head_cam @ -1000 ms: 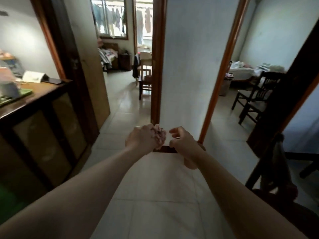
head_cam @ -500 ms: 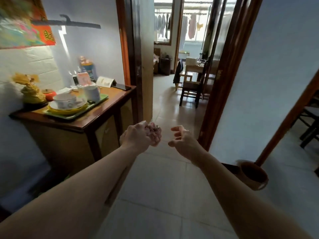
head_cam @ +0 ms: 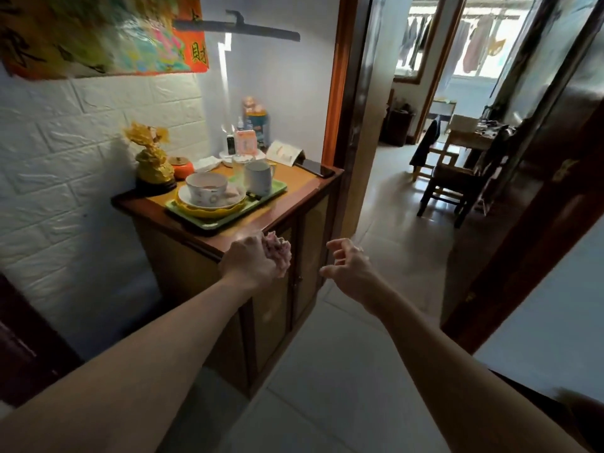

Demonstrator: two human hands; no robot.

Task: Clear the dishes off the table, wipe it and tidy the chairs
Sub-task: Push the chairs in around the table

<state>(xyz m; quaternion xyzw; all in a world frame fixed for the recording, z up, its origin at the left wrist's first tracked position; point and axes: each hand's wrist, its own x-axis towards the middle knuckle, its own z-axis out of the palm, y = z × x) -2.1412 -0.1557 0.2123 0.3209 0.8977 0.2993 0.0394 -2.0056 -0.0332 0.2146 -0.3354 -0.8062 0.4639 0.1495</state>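
My left hand [head_cam: 249, 260] grips a crumpled pinkish cloth [head_cam: 278, 253], held in the air just near of the wooden cabinet [head_cam: 228, 276]; my right hand [head_cam: 347, 267] hangs beside it, empty, fingers loosely curled. On the cabinet top at left a green tray [head_cam: 274, 193] carries a bowl [head_cam: 206, 186] on stacked plates [head_cam: 209, 204] and a white mug [head_cam: 260, 178]. Far right, through the doorway, a wooden chair [head_cam: 452, 181] stands at a table [head_cam: 470, 138].

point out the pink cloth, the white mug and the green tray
pink cloth [head_cam: 279, 253], head view, on the bunched part sticking out of the left hand [head_cam: 248, 261]
white mug [head_cam: 259, 179], head view, on its side wall
green tray [head_cam: 209, 223], head view, on its near rim
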